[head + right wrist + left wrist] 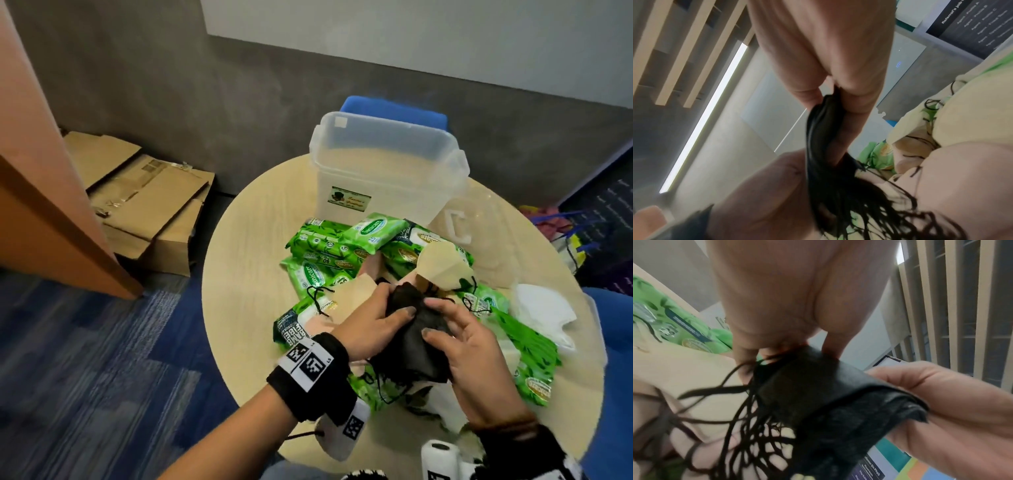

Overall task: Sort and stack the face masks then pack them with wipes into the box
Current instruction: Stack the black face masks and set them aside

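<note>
The left hand [368, 325] and the right hand [479, 356] both grip one bunch of black face masks [414, 337], held just above the pile near the front of the round tabletop [246, 274]. The left thumb lies across the top of the bunch with the fingers curled under it; the right hand pinches the other side between thumb and fingers. In the left wrist view the masks [818, 402] show as folded layers with their black ear loops [748, 426] dangling in a tangle.

Under and around the hands lie green wipe packs [329, 246], scattered and overlapping, some partly covered. A beige mask [442, 267] sits tilted on the packs just beyond the hands, and another beige one lies to the left of the left hand. A stack of white masks [541, 308] rests at the right edge of the tabletop.

Behind the pile stands the clear plastic box [387, 168], open and upright, with its clear lid [479, 222] lying just to its right. Flattened cardboard [144, 202] lies on the floor at the left
</note>
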